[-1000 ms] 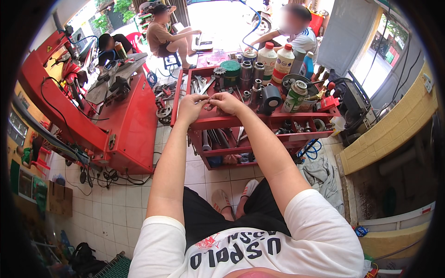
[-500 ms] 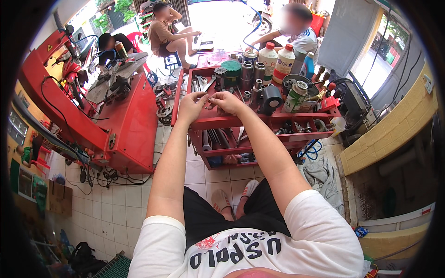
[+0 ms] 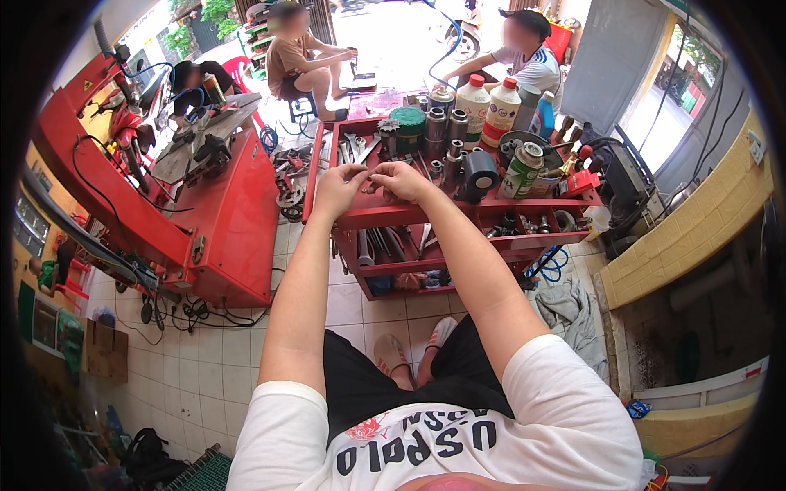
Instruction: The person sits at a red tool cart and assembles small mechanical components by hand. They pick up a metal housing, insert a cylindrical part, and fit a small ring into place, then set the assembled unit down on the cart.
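Note:
My left hand (image 3: 337, 187) and my right hand (image 3: 399, 182) meet over the front left part of a red tool cart (image 3: 375, 217). The fingers of both are closed in a pinch, fingertips almost touching. Whatever lies between them is too small to make out. Just beyond my hands are several wrenches (image 3: 357, 147) in the top tray. To the right of my right hand stand upright metal sockets (image 3: 453, 161) and a black cylinder (image 3: 479, 173). A green tub (image 3: 408, 128) sits farther back.
White bottles with red caps (image 3: 473, 106) and a green spray can (image 3: 522, 173) crowd the cart's right side. A red machine (image 3: 221, 221) stands at left. Two people sit beyond the cart; another bends at far left. Grey cloth (image 3: 573, 315) lies on the tiles.
My hands have hardly moved. The seated person in brown has lowered a raised arm, bringing both hands forward. The person in white has turned their head.

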Demonstrator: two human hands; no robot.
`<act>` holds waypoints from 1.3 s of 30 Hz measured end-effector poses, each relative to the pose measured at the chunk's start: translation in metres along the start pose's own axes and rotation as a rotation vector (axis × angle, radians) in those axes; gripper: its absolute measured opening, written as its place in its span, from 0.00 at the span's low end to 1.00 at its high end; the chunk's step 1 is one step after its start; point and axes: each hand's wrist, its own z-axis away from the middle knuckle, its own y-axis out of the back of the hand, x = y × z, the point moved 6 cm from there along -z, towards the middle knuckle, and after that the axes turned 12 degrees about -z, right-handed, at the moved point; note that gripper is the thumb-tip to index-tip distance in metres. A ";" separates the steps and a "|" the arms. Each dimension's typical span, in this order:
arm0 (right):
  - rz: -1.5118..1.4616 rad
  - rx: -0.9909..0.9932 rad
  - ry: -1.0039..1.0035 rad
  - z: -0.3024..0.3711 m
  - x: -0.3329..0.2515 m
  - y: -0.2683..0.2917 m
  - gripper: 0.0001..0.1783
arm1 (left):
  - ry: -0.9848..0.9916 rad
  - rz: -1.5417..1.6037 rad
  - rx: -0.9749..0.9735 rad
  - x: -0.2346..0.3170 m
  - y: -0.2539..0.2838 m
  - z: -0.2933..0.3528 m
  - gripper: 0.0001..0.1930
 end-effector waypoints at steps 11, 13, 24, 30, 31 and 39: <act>-0.050 0.005 -0.005 0.002 -0.003 0.002 0.11 | -0.046 -0.020 0.266 -0.001 0.006 0.004 0.35; -0.055 0.024 0.004 0.001 -0.005 -0.001 0.11 | -0.053 0.052 0.300 -0.012 0.010 0.003 0.33; -0.053 0.018 0.000 0.000 -0.004 -0.002 0.11 | -0.071 0.008 0.347 -0.015 0.011 0.002 0.31; -0.035 0.040 0.013 0.005 -0.001 0.008 0.11 | -0.108 -0.024 0.330 0.005 0.004 0.004 0.32; -0.035 0.042 0.010 0.005 -0.002 0.007 0.11 | -0.113 -0.023 0.344 -0.002 0.004 0.001 0.33; -0.031 0.033 0.006 0.003 0.000 0.008 0.11 | -0.114 -0.221 0.419 0.010 0.009 0.007 0.32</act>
